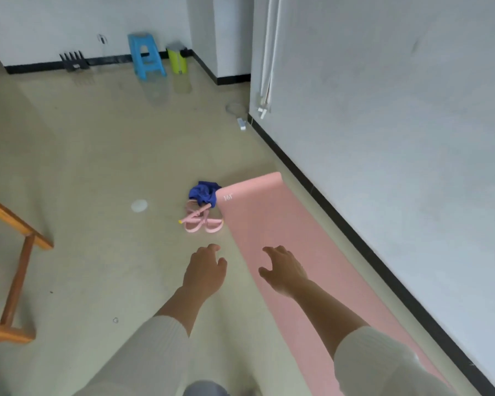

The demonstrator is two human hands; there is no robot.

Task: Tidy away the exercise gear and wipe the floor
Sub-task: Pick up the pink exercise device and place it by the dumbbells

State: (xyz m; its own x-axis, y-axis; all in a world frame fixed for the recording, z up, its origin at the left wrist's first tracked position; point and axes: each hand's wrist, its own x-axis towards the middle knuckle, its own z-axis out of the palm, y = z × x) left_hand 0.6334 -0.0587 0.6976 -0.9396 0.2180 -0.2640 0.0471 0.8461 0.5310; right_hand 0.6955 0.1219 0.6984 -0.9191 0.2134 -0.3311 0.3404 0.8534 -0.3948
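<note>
A pink yoga mat (pixel 272 230) is lying unrolled along the wall. A pink resistance band (pixel 202 222) and a crumpled blue cloth (pixel 204 191) are lying just beside its far left corner. The left hand (pixel 205 270) is reaching over floor and the right hand (pixel 283 270) over the mat, fingers loosely apart. A blue stool (pixel 146 55) is standing well beyond.

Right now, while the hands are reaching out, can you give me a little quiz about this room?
1. True or false: the left hand holds the blue cloth.
2. Which lies beside the blue cloth? A) pink stretch band B) a ball C) a shoe
3. Fill in: the pink mat lies spread out along the ___.
Key: 1 false; 2 A; 3 wall.
</note>
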